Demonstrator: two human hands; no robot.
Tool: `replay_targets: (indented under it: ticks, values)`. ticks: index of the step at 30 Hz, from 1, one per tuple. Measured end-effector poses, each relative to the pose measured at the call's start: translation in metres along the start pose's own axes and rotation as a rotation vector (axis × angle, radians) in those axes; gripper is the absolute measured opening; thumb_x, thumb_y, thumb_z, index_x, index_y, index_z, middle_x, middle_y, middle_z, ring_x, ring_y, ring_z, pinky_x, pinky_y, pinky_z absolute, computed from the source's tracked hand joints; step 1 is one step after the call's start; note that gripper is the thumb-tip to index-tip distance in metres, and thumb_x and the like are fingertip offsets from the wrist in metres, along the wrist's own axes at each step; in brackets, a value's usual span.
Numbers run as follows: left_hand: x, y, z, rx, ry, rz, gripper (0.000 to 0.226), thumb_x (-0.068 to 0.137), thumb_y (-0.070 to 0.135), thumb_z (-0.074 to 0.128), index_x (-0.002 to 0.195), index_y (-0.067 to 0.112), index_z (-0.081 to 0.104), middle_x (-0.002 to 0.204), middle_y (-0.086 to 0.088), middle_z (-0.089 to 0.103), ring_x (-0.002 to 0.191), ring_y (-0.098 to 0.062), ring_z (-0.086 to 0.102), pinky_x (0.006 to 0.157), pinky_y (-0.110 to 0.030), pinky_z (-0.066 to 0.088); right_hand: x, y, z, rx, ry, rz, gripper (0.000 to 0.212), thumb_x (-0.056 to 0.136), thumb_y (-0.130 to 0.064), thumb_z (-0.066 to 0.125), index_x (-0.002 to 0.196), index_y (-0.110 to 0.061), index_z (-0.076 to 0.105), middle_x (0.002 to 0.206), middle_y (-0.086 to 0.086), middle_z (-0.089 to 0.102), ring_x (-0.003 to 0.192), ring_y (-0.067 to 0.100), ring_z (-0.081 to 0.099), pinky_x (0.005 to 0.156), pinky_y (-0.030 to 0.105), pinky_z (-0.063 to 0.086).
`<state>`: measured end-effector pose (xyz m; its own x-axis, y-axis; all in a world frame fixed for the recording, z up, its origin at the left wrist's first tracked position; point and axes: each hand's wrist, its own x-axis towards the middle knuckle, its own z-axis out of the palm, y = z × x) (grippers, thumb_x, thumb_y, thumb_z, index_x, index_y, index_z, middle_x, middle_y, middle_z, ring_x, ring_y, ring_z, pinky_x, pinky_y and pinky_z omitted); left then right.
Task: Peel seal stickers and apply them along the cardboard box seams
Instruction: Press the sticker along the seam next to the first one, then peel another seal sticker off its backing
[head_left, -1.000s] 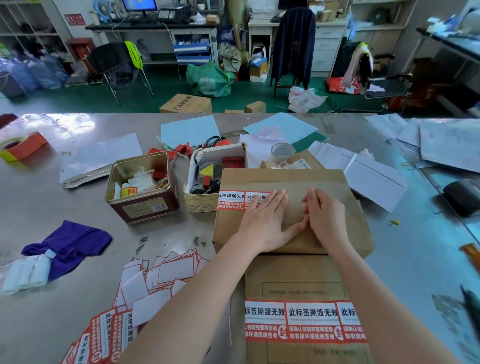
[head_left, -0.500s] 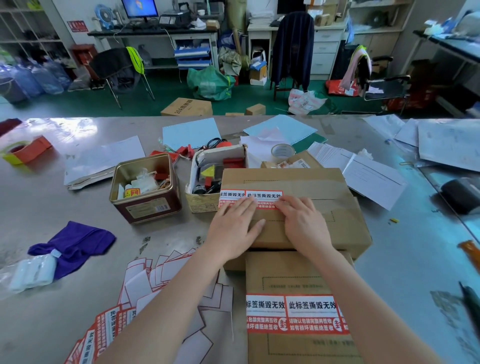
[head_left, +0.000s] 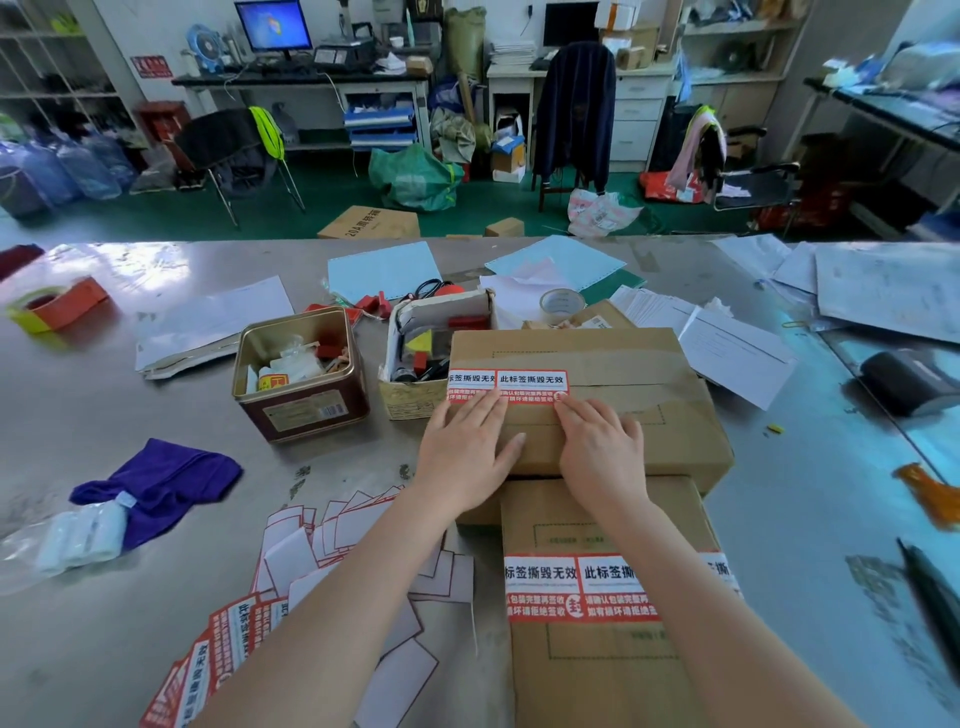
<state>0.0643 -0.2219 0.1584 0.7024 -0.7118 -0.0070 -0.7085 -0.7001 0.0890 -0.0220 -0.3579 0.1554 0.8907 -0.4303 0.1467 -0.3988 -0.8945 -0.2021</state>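
Hands (head_left: 530, 441) flat, fingertips seemingly pressing stickers (head_left: 509, 385) on box (head_left: 623, 405).

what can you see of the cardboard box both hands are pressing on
The cardboard box is plain brown, shut and lying flat on the metal table, its near end resting on a second box. A taped seam crosses its top. Two red-and-white seal stickers sit side by side over the seam's left part. The left hand and right hand lie flat on top, fingertips on the stickers' lower edges.
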Motion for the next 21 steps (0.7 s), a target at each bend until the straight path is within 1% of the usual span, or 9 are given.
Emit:
replay_targets:
  ticks: [2, 5, 10, 12, 14, 15, 16, 18, 21]
  values:
    - [-0.005, -0.006, -0.004, 0.030, -0.011, 0.002, 0.067, 0.094, 0.059, 0.015, 0.150, 0.022, 0.014, 0.158, 0.005, 0.012, 0.145, -0.010, 0.008, 0.118, -0.042, 0.000, -0.002, -0.003, -0.005, 0.033, -0.018, 0.029, 0.049, 0.092, -0.009, 0.034, 0.139, -0.020, 0.041, 0.147, -0.009, 0.039, 0.137, 0.013, 0.028, 0.104, 0.035, 0.024]
    - [-0.016, -0.021, -0.010, 0.023, -0.034, -0.021, 0.068, 0.093, 0.061, 0.014, 0.149, 0.024, 0.016, 0.158, 0.005, 0.012, 0.145, -0.010, 0.010, 0.118, -0.043, -0.001, -0.010, -0.011, -0.008, 0.126, -0.024, 0.040, 0.046, 0.093, -0.007, 0.035, 0.136, -0.018, 0.046, 0.144, -0.005, 0.044, 0.136, 0.014, 0.031, 0.109, 0.036, 0.023]
    - [-0.053, -0.061, -0.008, -0.160, -0.032, -0.173, 0.061, 0.095, 0.056, 0.018, 0.146, 0.024, 0.026, 0.154, 0.004, 0.027, 0.143, -0.011, 0.020, 0.117, -0.040, 0.006, -0.027, -0.055, -0.003, 0.263, -0.032, -0.105, 0.039, 0.093, -0.007, 0.040, 0.127, -0.016, 0.056, 0.137, -0.004, 0.052, 0.130, 0.015, 0.041, 0.109, 0.036, 0.027]
    - [-0.072, -0.078, 0.000, -0.219, -0.037, -0.238, 0.056, 0.097, 0.051, 0.025, 0.144, 0.022, 0.032, 0.151, 0.003, 0.034, 0.140, -0.014, 0.028, 0.115, -0.039, 0.013, -0.034, -0.080, 0.005, 0.294, -0.033, -0.207, 0.036, 0.089, -0.004, 0.046, 0.119, -0.013, 0.062, 0.132, 0.000, 0.056, 0.127, 0.019, 0.046, 0.105, 0.037, 0.032]
    - [-0.092, -0.093, 0.009, -0.234, -0.057, -0.286, 0.050, 0.097, 0.046, 0.031, 0.141, 0.022, 0.036, 0.147, 0.002, 0.040, 0.135, -0.017, 0.035, 0.113, -0.037, 0.020, -0.041, -0.103, 0.015, 0.351, -0.035, -0.292, 0.032, 0.083, 0.000, 0.051, 0.109, -0.008, 0.068, 0.121, 0.007, 0.063, 0.118, 0.027, 0.054, 0.099, 0.041, 0.042]
    - [-0.102, -0.101, 0.014, -0.246, -0.083, -0.311, 0.048, 0.098, 0.043, 0.034, 0.141, 0.021, 0.038, 0.146, 0.002, 0.042, 0.134, -0.017, 0.037, 0.112, -0.037, 0.023, -0.045, -0.114, 0.021, 0.386, -0.050, -0.323, 0.031, 0.082, 0.001, 0.051, 0.107, -0.006, 0.069, 0.118, 0.008, 0.065, 0.115, 0.028, 0.057, 0.097, 0.042, 0.046]
    - [-0.112, -0.107, 0.019, -0.260, -0.115, -0.339, 0.046, 0.098, 0.040, 0.035, 0.140, 0.021, 0.039, 0.145, 0.001, 0.043, 0.133, -0.018, 0.038, 0.112, -0.037, 0.025, -0.049, -0.126, 0.026, 0.408, -0.090, -0.341, 0.032, 0.085, 0.000, 0.049, 0.110, -0.007, 0.068, 0.118, 0.008, 0.065, 0.113, 0.027, 0.058, 0.096, 0.040, 0.047]
    - [-0.130, -0.119, 0.029, -0.285, -0.169, -0.397, 0.044, 0.098, 0.036, 0.039, 0.139, 0.021, 0.041, 0.145, 0.000, 0.043, 0.133, -0.019, 0.039, 0.112, -0.038, 0.027, -0.058, -0.145, 0.042, 0.415, -0.235, -0.328, 0.035, 0.092, -0.004, 0.043, 0.120, -0.012, 0.062, 0.127, 0.003, 0.061, 0.115, 0.020, 0.056, 0.100, 0.032, 0.044]
    - [-0.153, -0.136, 0.043, -0.274, -0.203, -0.471, 0.042, 0.096, 0.031, 0.043, 0.137, 0.023, 0.043, 0.146, -0.003, 0.041, 0.133, -0.021, 0.039, 0.110, -0.037, 0.026, -0.070, -0.166, 0.074, 0.379, -0.440, -0.270, 0.037, 0.095, -0.010, 0.038, 0.125, -0.019, 0.057, 0.126, 0.003, 0.060, 0.105, 0.019, 0.061, 0.091, 0.030, 0.051]
